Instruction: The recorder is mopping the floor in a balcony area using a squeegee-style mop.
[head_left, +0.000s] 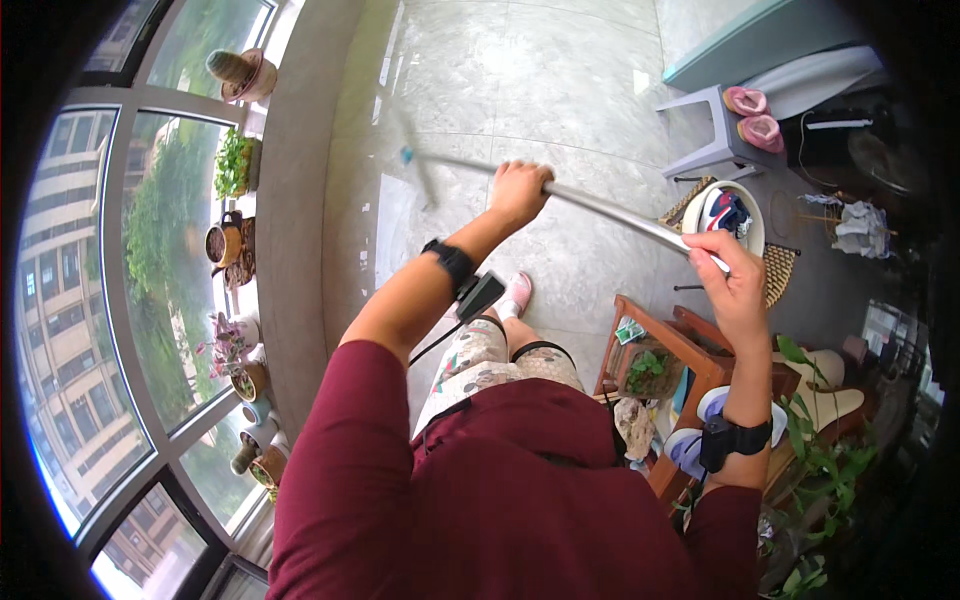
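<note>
My left hand [520, 190] is wrapped round the middle of a long silver pole, which looks like the handle of a flat mop [610, 210]. At the pole's upper end my right hand [735, 285] grips it near a white tip. From there the pole slants to the far left, down to a blue joint and a narrow head on the grey tiled floor [560, 80]. That head is smeared by motion, so its exact kind is hard to make out. The pole passes in front of a round white basin [752, 205] holding shoes.
Potted plants line the window sill on the left, including a cactus [232, 68]. At the far right stands a grey stool [705, 125] with pink slippers [760, 132]. Close on my right are a wooden rack [690, 350] with items and leafy plants [830, 470].
</note>
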